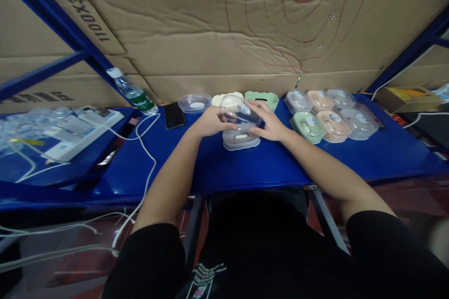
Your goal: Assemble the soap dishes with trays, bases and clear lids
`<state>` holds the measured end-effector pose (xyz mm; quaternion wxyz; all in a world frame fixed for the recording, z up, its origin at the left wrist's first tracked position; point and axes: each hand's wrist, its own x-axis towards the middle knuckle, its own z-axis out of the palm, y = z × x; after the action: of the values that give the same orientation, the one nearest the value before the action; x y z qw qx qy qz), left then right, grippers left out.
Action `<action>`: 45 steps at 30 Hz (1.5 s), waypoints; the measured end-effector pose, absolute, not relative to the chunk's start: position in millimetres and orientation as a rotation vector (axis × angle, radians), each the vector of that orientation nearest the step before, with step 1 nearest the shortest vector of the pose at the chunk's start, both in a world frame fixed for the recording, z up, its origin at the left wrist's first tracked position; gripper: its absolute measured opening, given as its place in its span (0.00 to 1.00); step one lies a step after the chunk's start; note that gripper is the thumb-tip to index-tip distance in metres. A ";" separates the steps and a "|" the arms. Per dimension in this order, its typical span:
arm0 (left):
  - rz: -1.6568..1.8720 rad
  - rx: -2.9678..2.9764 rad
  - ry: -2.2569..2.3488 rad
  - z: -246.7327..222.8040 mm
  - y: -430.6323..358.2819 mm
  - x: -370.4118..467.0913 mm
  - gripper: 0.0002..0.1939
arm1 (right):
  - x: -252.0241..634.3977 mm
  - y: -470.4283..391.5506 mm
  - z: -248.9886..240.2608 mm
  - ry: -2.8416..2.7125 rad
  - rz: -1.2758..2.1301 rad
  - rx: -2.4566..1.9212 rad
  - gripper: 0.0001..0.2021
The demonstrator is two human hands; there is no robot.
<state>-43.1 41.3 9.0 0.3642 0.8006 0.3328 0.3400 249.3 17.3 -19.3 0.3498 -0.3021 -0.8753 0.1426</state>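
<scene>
My left hand (211,122) grips the left edge of a clear plastic lid (232,117), thumb along its near side. My right hand (269,120) holds the right edge, fingers over the top next to a round sticker. The lid is tilted above a grey plastic box (241,142) with a small white piece in its front; whether they touch I cannot tell. Behind my hands lie a cream box part (224,98) and a green box part (268,99), both partly hidden. To their left is another clear lid (195,103).
Several lidded boxes in grey, peach and green (307,127) stand in rows at the right. A black phone (174,116), a water bottle (135,93) and a white cable (153,159) are at the left. Cardboard (196,23) walls off the back of the blue table (224,173).
</scene>
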 end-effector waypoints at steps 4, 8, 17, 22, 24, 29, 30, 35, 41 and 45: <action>0.697 1.909 0.907 5.8 58.5 -69.0 0.39 | 250.7 17.6 -20.9 -2.385 0.403 -0.767 0.51; 0.647 1.889 0.904 7.4 55.8 -70.8 0.54 | 251.9 20.6 -25.7 -2.490 0.404 -0.725 0.49; 0.513 2.198 0.903 10.3 38.3 -49.7 0.38 | 250.2 20.2 -31.3 -2.571 0.489 -0.750 0.51; 0.490 2.233 0.949 13.4 37.7 -52.0 0.36 | 248.3 17.6 -27.3 -2.607 0.517 -0.777 0.51; 0.474 2.230 0.963 14.8 37.2 -52.3 0.36 | 248.3 17.0 -26.3 -2.616 0.520 -0.788 0.50; 0.463 2.233 0.964 15.5 35.7 -50.9 0.37 | 251.0 16.8 -22.6 -2.609 0.524 -0.785 0.50; 0.459 2.235 0.973 15.2 35.4 -50.6 0.38 | 251.7 16.8 -21.3 -2.597 0.522 -0.782 0.50; 0.465 2.219 0.996 11.8 35.4 -49.0 0.39 | 254.5 17.5 -16.0 -2.574 0.539 -0.750 0.48; 0.409 2.223 1.043 13.7 32.6 -46.2 0.43 | 259.9 28.5 -24.7 -2.539 0.673 -0.664 0.49; 0.271 2.212 1.053 21.3 26.8 -42.3 0.47 | 262.1 34.8 -31.3 -2.481 0.720 -0.608 0.49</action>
<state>-42.3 26.8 21.3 0.3318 0.8465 0.4031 0.1038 262.1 34.8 -31.3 0.2417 -0.2222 -0.9072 0.2631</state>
